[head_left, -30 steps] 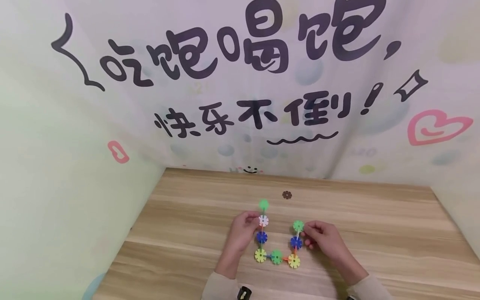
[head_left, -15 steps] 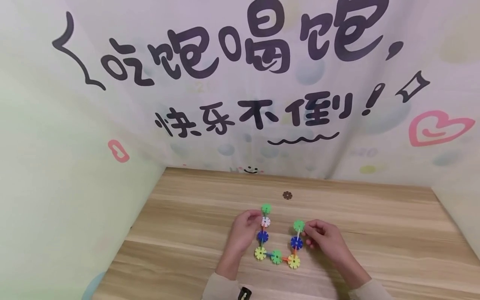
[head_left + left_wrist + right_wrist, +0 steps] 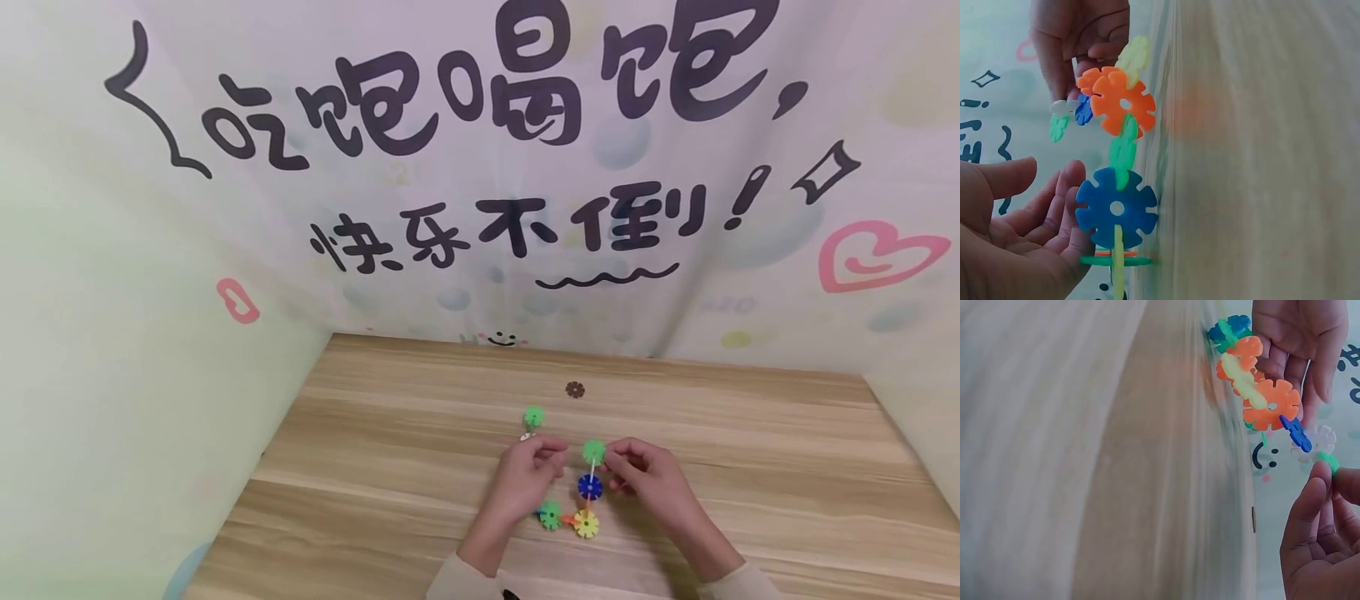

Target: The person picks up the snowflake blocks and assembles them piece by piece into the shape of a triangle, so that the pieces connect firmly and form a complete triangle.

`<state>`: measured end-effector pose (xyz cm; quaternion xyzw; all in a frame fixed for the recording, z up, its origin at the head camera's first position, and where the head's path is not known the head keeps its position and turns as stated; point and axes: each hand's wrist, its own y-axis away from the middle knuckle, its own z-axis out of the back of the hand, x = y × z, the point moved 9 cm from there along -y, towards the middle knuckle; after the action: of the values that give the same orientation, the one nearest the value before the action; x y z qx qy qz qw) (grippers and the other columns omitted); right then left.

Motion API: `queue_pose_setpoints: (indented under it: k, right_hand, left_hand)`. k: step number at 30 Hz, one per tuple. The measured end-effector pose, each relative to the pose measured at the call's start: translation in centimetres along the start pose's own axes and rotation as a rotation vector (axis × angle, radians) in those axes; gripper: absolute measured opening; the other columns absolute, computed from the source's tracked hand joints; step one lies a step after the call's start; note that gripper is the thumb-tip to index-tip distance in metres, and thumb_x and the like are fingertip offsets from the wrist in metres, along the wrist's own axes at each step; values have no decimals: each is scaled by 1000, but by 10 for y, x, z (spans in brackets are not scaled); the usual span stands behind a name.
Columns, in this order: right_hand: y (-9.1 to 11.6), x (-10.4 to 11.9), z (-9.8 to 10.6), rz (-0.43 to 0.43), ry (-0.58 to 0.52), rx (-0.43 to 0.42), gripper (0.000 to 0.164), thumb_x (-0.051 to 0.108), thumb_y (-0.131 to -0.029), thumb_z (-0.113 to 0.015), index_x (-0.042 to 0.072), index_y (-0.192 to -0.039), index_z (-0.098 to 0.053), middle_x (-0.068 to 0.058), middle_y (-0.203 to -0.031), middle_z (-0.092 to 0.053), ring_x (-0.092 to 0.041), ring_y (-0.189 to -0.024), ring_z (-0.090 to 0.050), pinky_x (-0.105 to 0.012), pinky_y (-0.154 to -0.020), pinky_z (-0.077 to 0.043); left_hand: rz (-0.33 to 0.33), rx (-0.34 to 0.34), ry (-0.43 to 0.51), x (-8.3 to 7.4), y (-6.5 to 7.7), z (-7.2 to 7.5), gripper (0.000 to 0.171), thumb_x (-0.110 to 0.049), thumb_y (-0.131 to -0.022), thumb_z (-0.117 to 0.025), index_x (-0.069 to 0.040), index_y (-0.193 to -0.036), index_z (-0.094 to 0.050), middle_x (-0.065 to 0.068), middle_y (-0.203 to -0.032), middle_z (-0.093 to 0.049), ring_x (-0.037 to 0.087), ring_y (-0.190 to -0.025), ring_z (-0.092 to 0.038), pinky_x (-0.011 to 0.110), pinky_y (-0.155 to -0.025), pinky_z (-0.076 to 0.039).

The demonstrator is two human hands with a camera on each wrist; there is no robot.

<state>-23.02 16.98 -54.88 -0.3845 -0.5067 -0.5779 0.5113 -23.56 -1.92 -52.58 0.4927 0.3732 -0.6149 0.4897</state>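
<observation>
A U-shaped chain of slotted plastic snowflake discs lies before me in the head view. Its right arm shows a green disc [image 3: 594, 452], a blue disc [image 3: 590, 487] and a yellow disc [image 3: 587, 523]. My right hand [image 3: 648, 475] pinches the green end disc between thumb and fingertip, plain in the right wrist view [image 3: 1330, 462]. My left hand [image 3: 525, 475] hovers over the chain's left arm, hiding most of it; another green disc [image 3: 533, 416] sticks out beyond. In the left wrist view, this hand's thumb and fingers stand apart with nothing between them, beside a blue disc [image 3: 1117, 208].
A single brown snowflake disc [image 3: 575, 389] lies farther back on the wooden table [image 3: 375, 433]. Behind the table hangs a printed white backdrop [image 3: 420, 308] with black characters, and a pale wall [image 3: 112, 375] stands at the left.
My left hand has let go of the chain's left arm by the white disc and moved right across it. The right hand keeps its pinch on the green end disc, nearly still.
</observation>
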Motion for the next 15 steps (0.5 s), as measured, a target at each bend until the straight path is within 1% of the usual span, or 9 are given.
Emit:
queue_pose_setpoints:
  k: [4, 8, 11, 15]
  right_hand:
    - [3, 6, -4, 31, 5, 17, 17, 13, -96, -66, -1, -107, -68, -16, -93, -69, -24, -77, -65, -38, -68, -59]
    - [4, 10, -9, 53, 12, 37, 17, 15, -96, -67, 0, -106, -68, -15, -93, -69, -25, -76, -65, -38, -68, -59]
    - [5, 12, -12, 68, 7, 47, 18, 16, -96, -68, 1, -105, -69, -16, -92, -69, -25, -76, -65, -38, -67, -59]
    - [7, 13, -17, 78, -1, 54, 19, 18, -95, -69, 2, -105, -69, -17, -92, -69, -23, -75, -65, -38, -67, -60]
  left_hand:
    - [8, -4, -23, -1, 1, -1, 19, -16, -98, -64, -6, -113, -70, -1, -95, -69, 7, -80, -65, 23, -74, -54]
    - [-17, 4, -31, -4, 0, -3, 17, -19, -97, -66, -9, -111, -72, -8, -93, -68, 6, -83, -63, 22, -77, -54]
    - [-41, 9, -24, -7, -1, -4, 17, -17, -97, -67, -8, -110, -72, -7, -93, -68, 6, -84, -63, 23, -78, -54]
    - [-18, 14, -3, -5, 0, -5, 15, -15, -96, -67, -9, -109, -72, -8, -91, -68, 6, -83, -63, 23, -76, -54]
